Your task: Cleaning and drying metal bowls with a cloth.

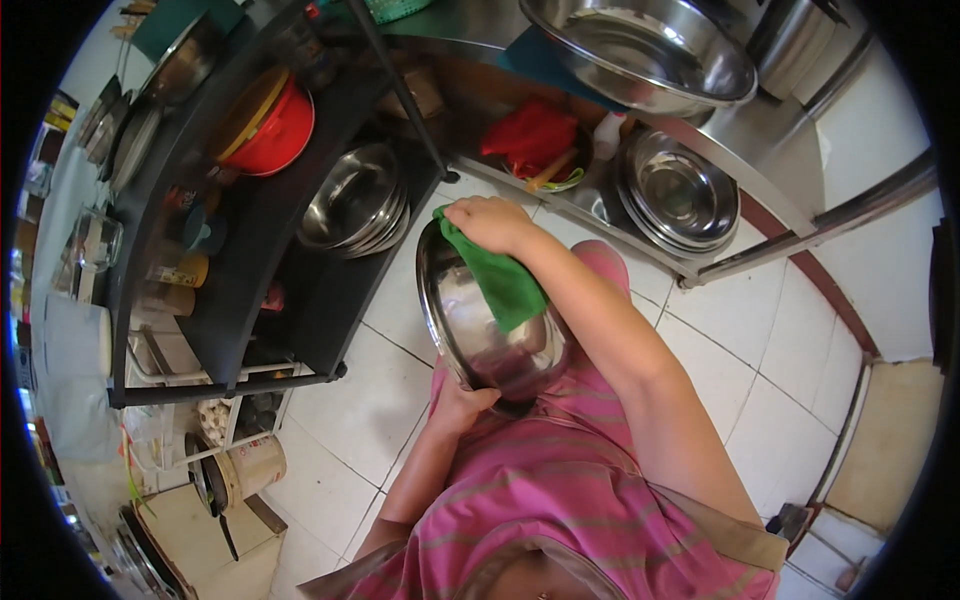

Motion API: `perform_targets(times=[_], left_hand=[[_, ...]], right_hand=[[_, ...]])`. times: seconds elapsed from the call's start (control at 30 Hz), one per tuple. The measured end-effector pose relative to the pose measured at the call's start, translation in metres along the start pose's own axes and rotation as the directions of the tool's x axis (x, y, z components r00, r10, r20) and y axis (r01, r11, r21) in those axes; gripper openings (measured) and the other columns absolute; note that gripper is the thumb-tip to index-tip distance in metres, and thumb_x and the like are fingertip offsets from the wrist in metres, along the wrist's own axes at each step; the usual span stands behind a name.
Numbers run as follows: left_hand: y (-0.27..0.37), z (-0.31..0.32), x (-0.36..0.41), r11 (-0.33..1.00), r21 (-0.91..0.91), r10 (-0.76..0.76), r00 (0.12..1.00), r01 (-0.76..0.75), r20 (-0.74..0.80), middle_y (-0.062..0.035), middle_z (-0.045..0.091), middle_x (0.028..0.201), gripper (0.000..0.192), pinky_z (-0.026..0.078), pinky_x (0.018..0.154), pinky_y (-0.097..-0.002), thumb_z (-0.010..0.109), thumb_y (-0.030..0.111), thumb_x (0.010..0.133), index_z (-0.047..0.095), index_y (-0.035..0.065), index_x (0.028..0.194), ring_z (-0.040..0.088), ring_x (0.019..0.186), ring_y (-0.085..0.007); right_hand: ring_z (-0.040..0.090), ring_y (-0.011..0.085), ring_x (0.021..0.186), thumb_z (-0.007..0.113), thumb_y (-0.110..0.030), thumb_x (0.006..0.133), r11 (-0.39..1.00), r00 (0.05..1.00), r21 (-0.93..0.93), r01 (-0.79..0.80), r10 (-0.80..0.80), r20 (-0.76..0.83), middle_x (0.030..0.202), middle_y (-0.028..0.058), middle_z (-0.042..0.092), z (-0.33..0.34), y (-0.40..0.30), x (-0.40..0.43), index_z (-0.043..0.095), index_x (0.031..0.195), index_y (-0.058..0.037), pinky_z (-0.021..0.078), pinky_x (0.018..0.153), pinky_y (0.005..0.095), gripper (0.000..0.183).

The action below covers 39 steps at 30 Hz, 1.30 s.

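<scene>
A shiny stainless steel bowl (480,300) is tilted on its side over my lap, its rim facing left. My left hand (466,405) grips the rim at the near side, thumb on the outer wall. At the far edge, my right hand (487,221) pinches a green cloth (504,289) over the rim. The cloth drapes down across the bowl's outer wall. Most of the bowl's inside is turned away from view.
Left stands a black shelf rack (300,330) with stacked steel bowls (352,202) and a red pot (277,135). Ahead, a steel table (780,165) bears a large basin (645,52); more basins (679,191) and a red cloth (532,131) sit on its lower shelf. White floor tiles (360,405) lie around me.
</scene>
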<state>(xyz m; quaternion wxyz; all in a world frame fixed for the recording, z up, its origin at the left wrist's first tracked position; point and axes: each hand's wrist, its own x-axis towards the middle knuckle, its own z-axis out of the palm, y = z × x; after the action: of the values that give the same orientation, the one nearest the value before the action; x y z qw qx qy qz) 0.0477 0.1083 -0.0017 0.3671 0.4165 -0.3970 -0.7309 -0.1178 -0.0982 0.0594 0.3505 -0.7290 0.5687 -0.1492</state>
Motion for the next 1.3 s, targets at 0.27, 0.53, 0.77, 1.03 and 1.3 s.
perform_targets(times=[0.27,0.53,0.77,1.03,1.3], left_hand=[[0.024,0.03,0.011,0.945,0.176,0.263,0.961,-0.274,0.083,-0.0055,0.064,0.1,0.054,0.05,0.082,-0.03,0.066,0.001,0.075,0.051,0.0001,0.127,0.062,0.093,-0.0166],[0.035,0.044,0.004,0.942,0.316,-0.001,0.942,-0.112,0.337,0.0011,0.055,0.087,0.036,0.044,0.068,-0.0277,0.057,-0.006,0.075,0.057,0.002,0.11,0.05,0.08,-0.0099],[0.016,0.051,-0.011,0.86,0.503,-0.093,0.944,-0.084,0.317,-0.0072,0.043,0.067,0.013,0.042,0.057,-0.0309,0.057,-0.001,0.072,0.056,-0.0004,0.085,0.045,0.064,-0.0127],[0.047,0.058,-0.007,0.577,0.596,0.048,0.752,-0.558,0.657,-0.0232,0.063,0.109,0.032,0.053,0.076,-0.0443,0.062,0.003,0.071,0.065,0.0034,0.103,0.062,0.094,-0.039],[0.074,0.062,0.037,0.645,0.241,0.179,0.45,-0.725,0.875,-0.0119,0.061,0.117,0.045,0.051,0.085,-0.0375,0.067,-0.002,0.079,0.056,0.0057,0.123,0.063,0.102,-0.0267]], right_hand=[[0.039,0.038,0.133,0.066,-0.024,0.078,0.884,0.816,-0.282,0.374,-0.458,-0.353,0.138,0.0114,0.049,0.062,-0.022,-0.184,0.062,0.12,-0.0082,0.0371,0.101,0.057,0.046],[0.051,0.0351,0.122,0.053,-0.03,0.09,0.97,0.906,-0.11,0.215,-0.241,-0.348,0.131,0.0155,0.054,0.004,-0.018,-0.094,0.064,0.115,-0.0092,0.0413,0.099,0.049,0.034],[0.055,0.0345,0.115,0.035,-0.043,0.096,0.945,0.965,0.255,-0.204,0.15,0.216,0.126,0.0137,0.06,-0.021,0.051,0.001,0.065,0.115,-0.0082,0.043,0.097,0.0408,0.049],[0.049,0.04,0.121,0.05,-0.04,0.092,0.921,0.699,-0.169,0.35,-0.378,-0.607,0.134,0.0156,0.053,-0.068,-0.013,-0.178,0.061,0.12,-0.0052,0.038,0.102,0.0463,0.046],[0.041,0.0465,0.126,0.044,-0.048,0.094,0.913,0.517,-0.406,0.044,-0.369,-0.772,0.137,0.0185,0.05,-0.048,-0.019,-0.239,0.061,0.122,-0.0063,0.0307,0.104,0.0513,0.053]])
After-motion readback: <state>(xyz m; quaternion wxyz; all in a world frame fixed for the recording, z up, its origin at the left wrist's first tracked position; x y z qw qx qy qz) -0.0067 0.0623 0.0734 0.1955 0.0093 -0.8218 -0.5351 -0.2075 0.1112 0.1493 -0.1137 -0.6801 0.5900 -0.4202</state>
